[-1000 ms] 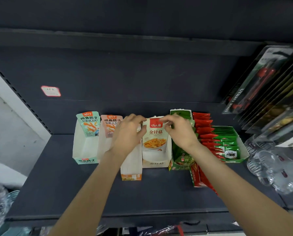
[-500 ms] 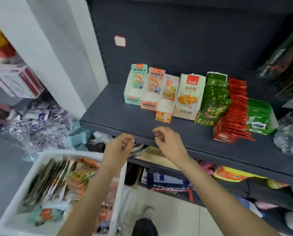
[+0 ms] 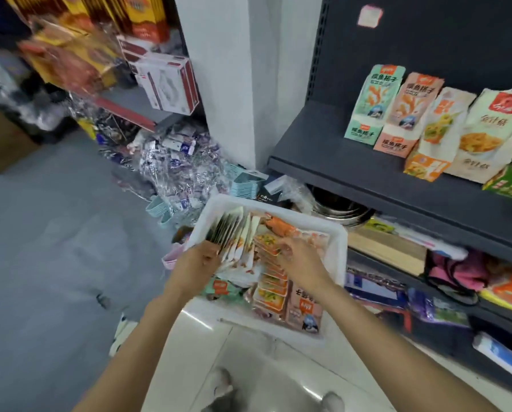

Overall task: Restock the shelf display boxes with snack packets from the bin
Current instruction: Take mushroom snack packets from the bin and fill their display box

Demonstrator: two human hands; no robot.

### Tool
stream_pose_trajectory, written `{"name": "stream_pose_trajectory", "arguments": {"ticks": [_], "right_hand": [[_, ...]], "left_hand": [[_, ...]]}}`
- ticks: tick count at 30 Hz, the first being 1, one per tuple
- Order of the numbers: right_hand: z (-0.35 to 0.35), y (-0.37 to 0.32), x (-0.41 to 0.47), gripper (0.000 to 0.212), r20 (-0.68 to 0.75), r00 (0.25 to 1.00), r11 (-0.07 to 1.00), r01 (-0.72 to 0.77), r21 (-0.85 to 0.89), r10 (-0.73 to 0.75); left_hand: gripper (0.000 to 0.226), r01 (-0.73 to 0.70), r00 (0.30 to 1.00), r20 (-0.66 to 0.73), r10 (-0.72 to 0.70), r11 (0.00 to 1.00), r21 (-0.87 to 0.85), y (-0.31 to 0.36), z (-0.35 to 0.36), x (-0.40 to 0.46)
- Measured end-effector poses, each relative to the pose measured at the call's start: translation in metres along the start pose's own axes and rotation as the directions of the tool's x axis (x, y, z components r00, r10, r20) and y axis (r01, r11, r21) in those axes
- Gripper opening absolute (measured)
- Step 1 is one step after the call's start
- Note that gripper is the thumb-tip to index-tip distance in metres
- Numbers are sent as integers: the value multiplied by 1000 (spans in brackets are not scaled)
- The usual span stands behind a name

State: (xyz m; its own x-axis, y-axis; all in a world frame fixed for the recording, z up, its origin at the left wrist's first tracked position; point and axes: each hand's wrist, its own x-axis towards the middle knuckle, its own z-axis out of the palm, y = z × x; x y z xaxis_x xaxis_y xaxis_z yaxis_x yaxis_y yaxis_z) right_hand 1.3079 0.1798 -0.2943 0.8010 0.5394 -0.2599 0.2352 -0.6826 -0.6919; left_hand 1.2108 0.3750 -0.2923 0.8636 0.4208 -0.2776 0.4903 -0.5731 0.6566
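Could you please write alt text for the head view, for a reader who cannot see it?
Both hands reach into a white bin of snack packets: the left hand at a fanned row of packets, the right hand over an orange-edged stack. Display boxes stand on the dark shelf to the right.

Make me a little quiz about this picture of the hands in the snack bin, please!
1. True or false: both hands are inside the white bin.
2. Which hand reaches into the row of orange packets? A) left hand B) right hand
3. Fill in: the display boxes stand on the dark ____.

Key: 1 true. 2 B; the left hand is at the fanned white packets. 3 shelf.
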Motion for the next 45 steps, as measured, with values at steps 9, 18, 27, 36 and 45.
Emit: {"name": "stream_pose_trajectory", "arguments": {"ticks": [9,18,27,36,45], "right_hand": [[75,-44,41,45,-85,987,988,-139,-64,134],[93,-39,56,53,-29,984,970,-180,-162,178],[97,-41,60,52,-51,979,964,-204,-170,198],[99,-77,83,56,-7,1000,981,-30,-191,29],[134,-83,118,67,-120,983,959,-165,-230,140]], "left_hand": [[41,-113,992,67,110,993,45,-80,-34,46],[64,-287,952,192,240,915,282,-103,-20,53],[19,-191,981,33,190,981,20,-101,-38,54],[16,-24,979,-188,-75,877,-480,-100,-91,54],[21,-19,975,-195,-107,832,-554,-126,-92,54]]}}
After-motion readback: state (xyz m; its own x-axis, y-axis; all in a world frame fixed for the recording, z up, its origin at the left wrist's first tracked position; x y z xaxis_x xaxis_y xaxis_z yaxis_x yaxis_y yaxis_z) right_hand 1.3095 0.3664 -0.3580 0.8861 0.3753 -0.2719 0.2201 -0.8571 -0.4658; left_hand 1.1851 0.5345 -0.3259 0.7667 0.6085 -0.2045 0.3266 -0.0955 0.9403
